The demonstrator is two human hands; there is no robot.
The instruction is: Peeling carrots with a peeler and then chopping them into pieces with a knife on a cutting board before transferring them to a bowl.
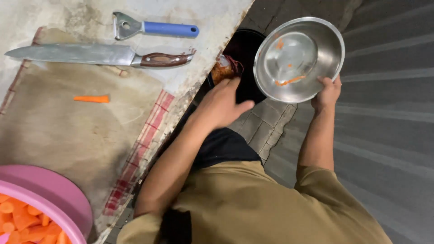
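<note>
A round steel bowl (298,58) was held tilted at its lower right rim by the right hand (327,94), whose fingers were closed on the edge; a few orange peel scraps were stuck to its inner wall. The bowl was kept out past the edge of the counter (190,13), above a dark bin (244,54) standing on the paved floor (262,131). The left hand (221,106) was held loosely open over the bin's near side, nothing gripped in it, fingers pointing toward the bowl's lower left rim; whether the rim was touched could not be told. A clump of orange scraps in a thin bag (224,68) was seen just beyond that hand, at the bin's mouth. On the counter a worn cloth with a red-striped border (81,131) was spread, and a single carrot stick (91,98) was left lying on it. Above the cloth a large knife with a brown handle (97,55) was laid flat, and a blue-handled peeler (151,28) was placed just behind it. At the near left corner a pink tub of cut carrot pieces (40,203) was seen.
</note>
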